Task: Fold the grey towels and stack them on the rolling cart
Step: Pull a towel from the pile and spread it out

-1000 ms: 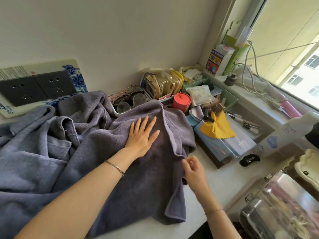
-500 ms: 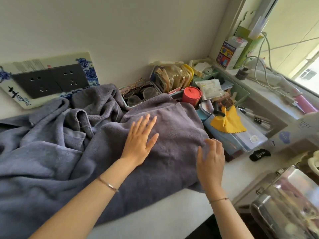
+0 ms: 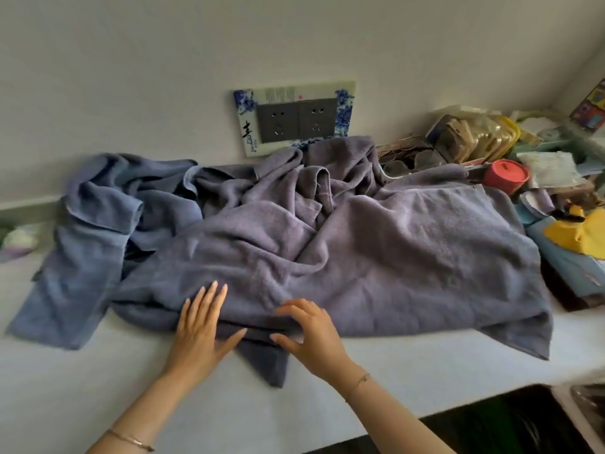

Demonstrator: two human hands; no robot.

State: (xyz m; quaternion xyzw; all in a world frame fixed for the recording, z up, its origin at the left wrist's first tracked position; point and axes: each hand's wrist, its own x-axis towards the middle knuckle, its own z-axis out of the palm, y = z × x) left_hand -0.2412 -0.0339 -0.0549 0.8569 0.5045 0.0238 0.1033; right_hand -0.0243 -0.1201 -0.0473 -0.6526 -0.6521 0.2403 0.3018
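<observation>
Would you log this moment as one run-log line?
grey towel: rumpled on counter | left hand: flat on near edge | right hand: same edge, hold unclear

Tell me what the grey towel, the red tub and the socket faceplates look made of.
Grey towel: terry cloth, likely cotton; matte looped pile, soft creases. Red tub: probably plastic; smooth, slightly glossy. Socket faceplates: seemingly hard plastic; flat dark grey, satin.

grey towels [image 3: 409, 250] [image 3: 82, 257] 2+ | hands [image 3: 199, 326] [image 3: 312, 335] 2 | wall sockets [image 3: 278, 121] [image 3: 316, 119] 2 | red tub [image 3: 505, 176] 1
</observation>
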